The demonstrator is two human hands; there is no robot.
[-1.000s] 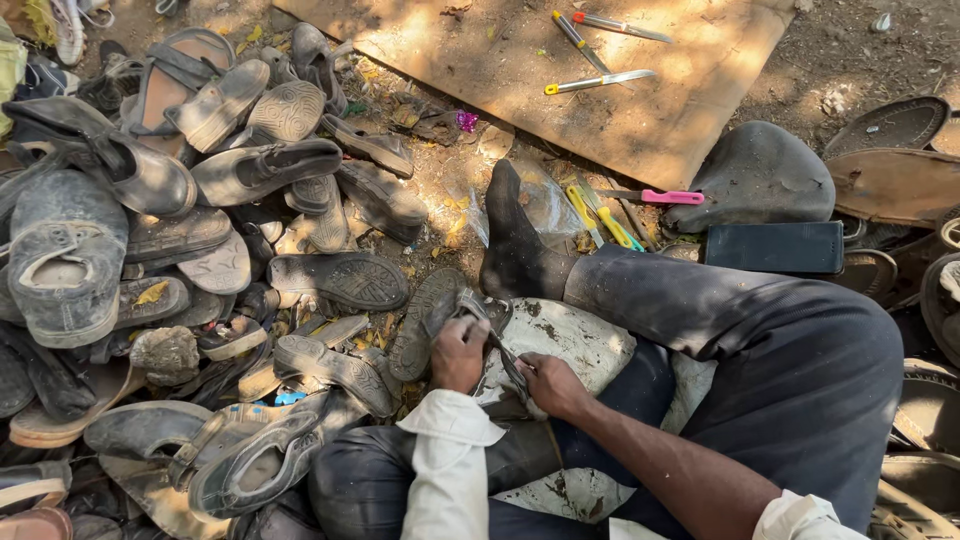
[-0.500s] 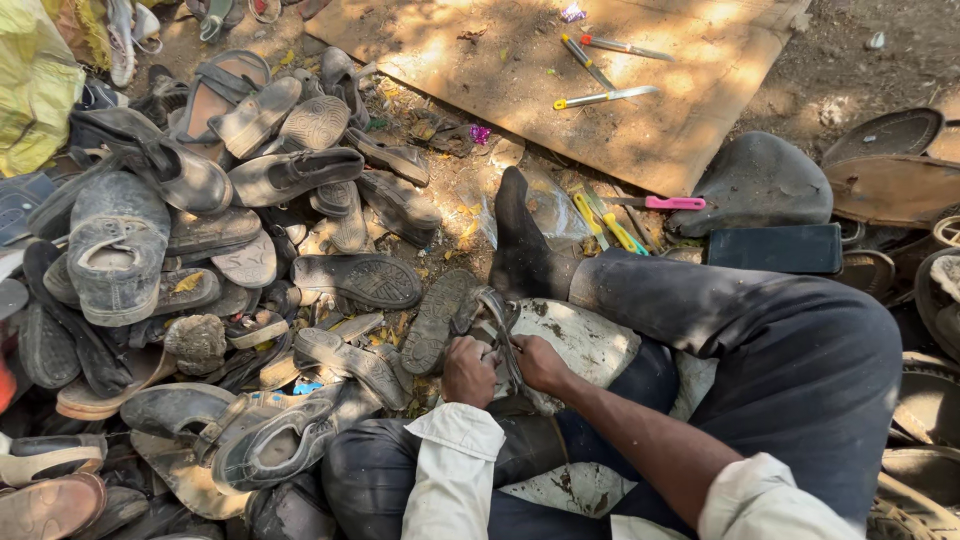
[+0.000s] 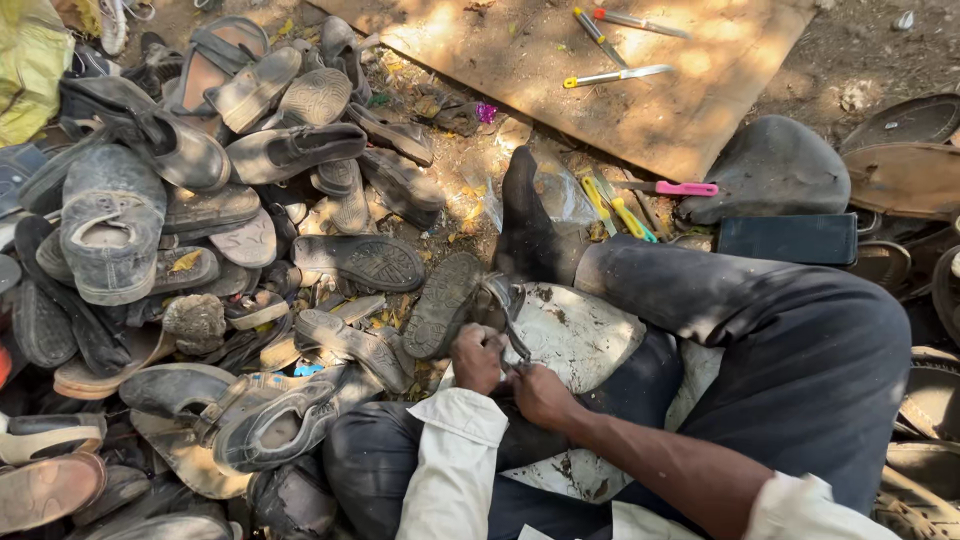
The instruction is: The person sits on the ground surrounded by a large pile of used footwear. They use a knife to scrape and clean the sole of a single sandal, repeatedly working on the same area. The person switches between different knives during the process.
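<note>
Left hand: I see my left hand (image 3: pixel 477 357) curled tight on a dark strap (image 3: pixel 508 318).
Right hand: my right hand (image 3: pixel 541 394) is closed; I cannot tell what it pinches.
Strap: between both hands, over a pale sheet (image 3: pixel 575 335) on my lap.
Ground: dirt, with a big pile of old shoes (image 3: pixel 200 230) left of my hands.
Farther off: a wooden board (image 3: pixel 600 70) with a yellow-handled tool (image 3: pixel 612 76) on top.
</note>
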